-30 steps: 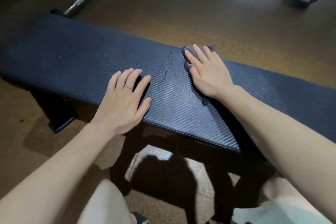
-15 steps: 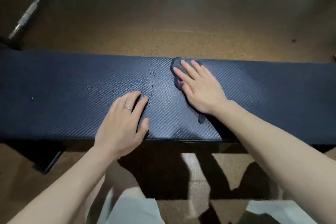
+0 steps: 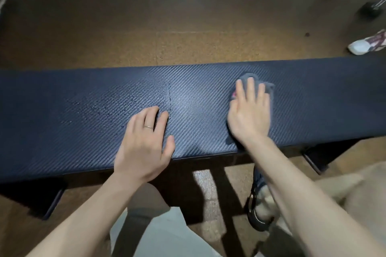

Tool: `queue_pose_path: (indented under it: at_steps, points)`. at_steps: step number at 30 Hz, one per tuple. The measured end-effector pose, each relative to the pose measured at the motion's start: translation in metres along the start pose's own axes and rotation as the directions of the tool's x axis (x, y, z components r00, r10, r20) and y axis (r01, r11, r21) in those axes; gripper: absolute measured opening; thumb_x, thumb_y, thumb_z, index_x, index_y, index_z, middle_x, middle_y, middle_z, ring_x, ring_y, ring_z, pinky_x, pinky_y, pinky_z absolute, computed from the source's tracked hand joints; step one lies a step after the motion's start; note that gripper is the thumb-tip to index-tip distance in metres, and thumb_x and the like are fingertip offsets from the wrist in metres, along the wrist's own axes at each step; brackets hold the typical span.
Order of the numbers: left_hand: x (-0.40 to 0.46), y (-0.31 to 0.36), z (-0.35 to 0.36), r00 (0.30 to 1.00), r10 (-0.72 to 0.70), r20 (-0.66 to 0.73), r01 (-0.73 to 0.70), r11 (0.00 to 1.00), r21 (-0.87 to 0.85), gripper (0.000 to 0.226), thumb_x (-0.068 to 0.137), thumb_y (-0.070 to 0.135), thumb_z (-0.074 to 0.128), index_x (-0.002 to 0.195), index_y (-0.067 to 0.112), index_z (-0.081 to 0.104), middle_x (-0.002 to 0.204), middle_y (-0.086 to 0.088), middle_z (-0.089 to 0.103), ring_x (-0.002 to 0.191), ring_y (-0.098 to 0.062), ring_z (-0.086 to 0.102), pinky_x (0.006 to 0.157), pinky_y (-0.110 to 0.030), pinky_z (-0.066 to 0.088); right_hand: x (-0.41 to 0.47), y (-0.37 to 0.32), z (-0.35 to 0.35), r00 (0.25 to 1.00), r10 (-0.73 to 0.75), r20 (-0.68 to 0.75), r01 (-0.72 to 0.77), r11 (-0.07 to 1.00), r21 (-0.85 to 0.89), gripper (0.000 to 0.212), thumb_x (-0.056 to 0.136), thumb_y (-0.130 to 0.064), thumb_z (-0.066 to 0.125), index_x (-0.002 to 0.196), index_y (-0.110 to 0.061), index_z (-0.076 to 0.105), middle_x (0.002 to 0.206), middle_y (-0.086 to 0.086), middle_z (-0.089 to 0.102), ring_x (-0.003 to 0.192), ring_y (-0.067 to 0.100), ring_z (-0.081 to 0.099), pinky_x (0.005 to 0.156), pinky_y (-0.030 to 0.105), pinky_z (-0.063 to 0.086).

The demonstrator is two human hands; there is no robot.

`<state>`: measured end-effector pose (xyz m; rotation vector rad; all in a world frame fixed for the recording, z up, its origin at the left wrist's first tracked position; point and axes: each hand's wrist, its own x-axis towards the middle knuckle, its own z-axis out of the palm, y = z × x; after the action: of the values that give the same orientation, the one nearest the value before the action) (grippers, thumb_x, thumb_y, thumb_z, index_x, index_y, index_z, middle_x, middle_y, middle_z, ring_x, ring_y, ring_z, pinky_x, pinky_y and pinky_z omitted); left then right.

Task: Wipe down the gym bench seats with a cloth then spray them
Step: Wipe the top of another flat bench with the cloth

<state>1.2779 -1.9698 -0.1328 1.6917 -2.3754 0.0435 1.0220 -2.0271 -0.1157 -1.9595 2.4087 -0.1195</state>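
- The bench seat [image 3: 62, 115] is a long dark pad with a woven pattern, running across the view from left to right; it is the surface both hands rest on.
- The right hand [image 3: 249, 115] lies flat on a grey cloth [image 3: 269, 87], pressing it onto the surface right of the middle.
- Its fingers [image 3: 251, 87] are straight and slightly spread over the cloth, not curled round it; the hand is a little blurred.
- The cloth shows past the fingertips toward the far edge of the seat, along the hand's right side, and as a small dark corner just by the wrist near the front edge. A bit of pink shows at its left side, by the thumb.
- The left hand [image 3: 146, 142] rests palm down on the bare surface near the front edge, holding nothing, fingers straight and close together, thumb out to the right.
- A thin ring [image 3: 148, 127] sits on one finger of the left hand.
- Small water drops [image 3: 117, 108] dot the seat left of the middle, ending at a faint line just right of the left hand's fingertips.
- The two hands are apart, with bare seat between them.
- The floor [image 3: 167, 27] beyond the bench is brown.
- A white shoe [image 3: 364, 45] lies at the right edge on the floor, just beyond the bench.
- A dark dumbbell [image 3: 372, 9] lies farther back on the right.
- Below the bench, a sandalled foot [image 3: 259, 204] shows under the right forearm.
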Motion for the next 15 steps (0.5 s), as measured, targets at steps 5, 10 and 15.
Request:
queue_pose_path:
  at_steps: [5, 10, 15]
  points:
    - [0.002, -0.005, -0.005, 0.998, -0.019, 0.056, 0.026, 0.993, -0.117, 0.054, 0.102, 0.032, 0.039, 0.145, 0.001, 0.052, 0.148, -0.02, 0.05, 0.137, -0.035, 0.046, 0.117, -0.049, 0.035, -0.065, -0.07, 0.016, 0.853, -0.522, 0.015, 0.52, 0.851, 0.064, 0.056, 0.104, -0.032, 0.033, 0.159, -0.02, 0.033, 0.167, 0.009, 0.026, 0.155, 0.035, 0.018, 0.125, 0.05, 0.018]
    - [0.002, -0.05, -0.026, 0.985, -0.17, -0.015, 0.168, 0.983, -0.067, 0.052, 0.097, 0.027, 0.039, 0.137, 0.001, 0.059, 0.141, -0.017, 0.056, 0.13, -0.035, 0.05, 0.113, -0.05, 0.036, -0.029, 0.02, 0.007, 0.9, -0.431, 0.067, 0.434, 0.9, -0.044, 0.057, 0.105, -0.04, 0.02, 0.161, -0.029, 0.026, 0.169, 0.0, 0.019, 0.157, 0.025, 0.012, 0.127, 0.045, 0.012]
    - [-0.003, -0.073, -0.024, 0.923, -0.384, -0.016, 0.378, 0.914, -0.146, 0.048, 0.1, 0.029, 0.037, 0.135, 0.006, 0.06, 0.144, -0.012, 0.053, 0.131, -0.031, 0.048, 0.116, -0.05, 0.033, -0.059, -0.026, 0.014, 0.934, -0.358, 0.008, 0.358, 0.934, -0.004, 0.058, 0.105, -0.035, 0.027, 0.161, -0.02, 0.028, 0.169, 0.007, 0.019, 0.156, 0.036, 0.012, 0.125, 0.052, 0.016]
